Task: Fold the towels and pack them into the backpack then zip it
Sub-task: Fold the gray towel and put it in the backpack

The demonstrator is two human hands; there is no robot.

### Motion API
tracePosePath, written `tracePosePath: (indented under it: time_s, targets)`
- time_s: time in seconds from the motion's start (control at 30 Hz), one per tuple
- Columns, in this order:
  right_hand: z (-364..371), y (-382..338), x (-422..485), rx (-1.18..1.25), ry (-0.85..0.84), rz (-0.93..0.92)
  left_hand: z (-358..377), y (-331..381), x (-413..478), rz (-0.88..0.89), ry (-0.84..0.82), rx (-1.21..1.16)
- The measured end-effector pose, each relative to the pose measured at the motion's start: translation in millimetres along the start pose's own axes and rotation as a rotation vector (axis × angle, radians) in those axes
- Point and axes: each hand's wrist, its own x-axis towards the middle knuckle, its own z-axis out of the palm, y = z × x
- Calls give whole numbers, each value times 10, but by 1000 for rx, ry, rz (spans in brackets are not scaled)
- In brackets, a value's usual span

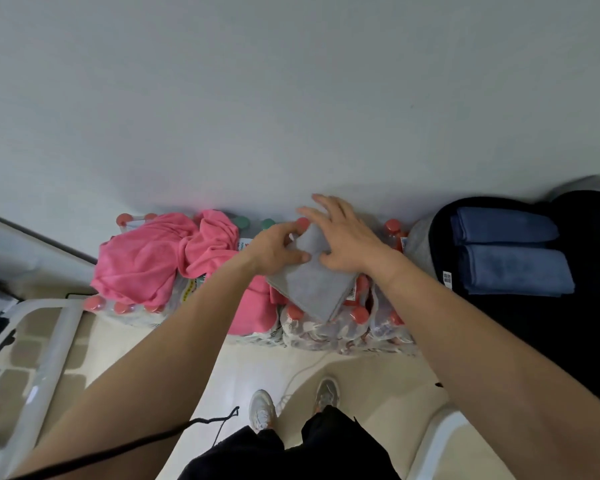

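Backpack (pixel 520 334), black and lying open on the right, takes up the most room of the task's things. Two folded blue towels (pixel 516 271) lie side by side inside it, one behind the other against the dark lining. At its left rim is a grey fabric piece (pixel 419 252); whether that is a towel or part of the bag cannot be told. To the left of the backpack, shrink-wrapped bottle packs (pixel 326 332) stand in a row on the pale floor (pixel 243 368) against the wall (pixel 291 98) and serve as the work surface. A pink towel (pixel 142 261) lies crumpled and unfolded across the left packs, with a fold hanging down their front. The grey towel (pixel 312 289) is folded into a flat, roughly square shape, turned like a diamond, and rests on the middle packs between the pink towel and the backpack. The right hand (pixel 347 239) presses its palm on the far right part of the grey towel, with the fingers spread, straight and lifted. The left hand (pixel 274 252) grips the towel's far left corner, with the thumb laid on top and the fingers curled round the edge. Red caps (pixel 361 315) show through the wrap around the towel.
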Motion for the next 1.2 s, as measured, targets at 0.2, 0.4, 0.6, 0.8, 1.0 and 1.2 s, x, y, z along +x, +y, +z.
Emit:
tracePosePath:
  time_s: [0.2,0.4,0.6,0.8,1.0,1.2]
  targets:
    - [-399,-154,-13,187,-302,75,-284,126,-136,1,-158,46]
    - [-340,9,-149,412,-432,234,-276,-8,-159,-111,-191,-137]
    - [-13,241,-178,157,-183,374,100,-205,184,-120,112,2]
    - [128,208,-118,127,17,446,283,-198,269,-157,316,317]
    - [111,139,-173,435,106,564,284,-139,206,-231,291,156]
    - [134,136,-267,852,80,646,200,-95,222,-277,223,69]
